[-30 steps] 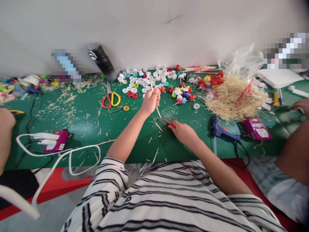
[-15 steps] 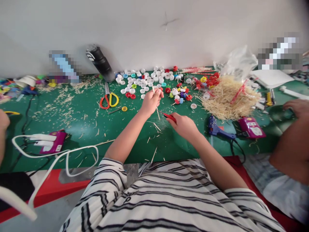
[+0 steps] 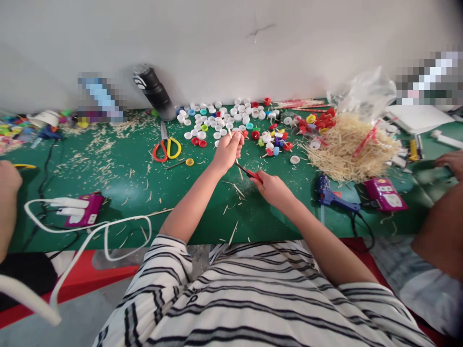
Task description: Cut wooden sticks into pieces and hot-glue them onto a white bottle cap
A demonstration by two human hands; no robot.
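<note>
My left hand (image 3: 227, 150) is closed around a thin pale wooden stick (image 3: 229, 130), whose upper end sticks out above the fingers. In my right hand (image 3: 275, 190) is a red-handled knife (image 3: 255, 176), its dark narrow blade pointing up and left. The blade tip is at the stick just below my left hand; whether it touches the wood I cannot tell. Thin wood shavings (image 3: 237, 189) lie on the green tabletop under my hands. Beyond my left hand spread many white bottle caps (image 3: 219, 123), and to its right is a cluster of coloured caps (image 3: 277, 140) with sticks in them.
Scissors (image 3: 167, 148) and a black bottle (image 3: 155, 91) stand to the left. A heap of thin sticks (image 3: 352, 149), a blue glue gun (image 3: 334, 196) and a purple power socket (image 3: 385, 194) are at right. A white cable (image 3: 108, 226) loops over the near left edge. Other people's arms show at both sides.
The knife has moved slightly up and left, bringing its blade to the stick below my left hand. My left hand keeps its grip. The whole view has shifted a little.
</note>
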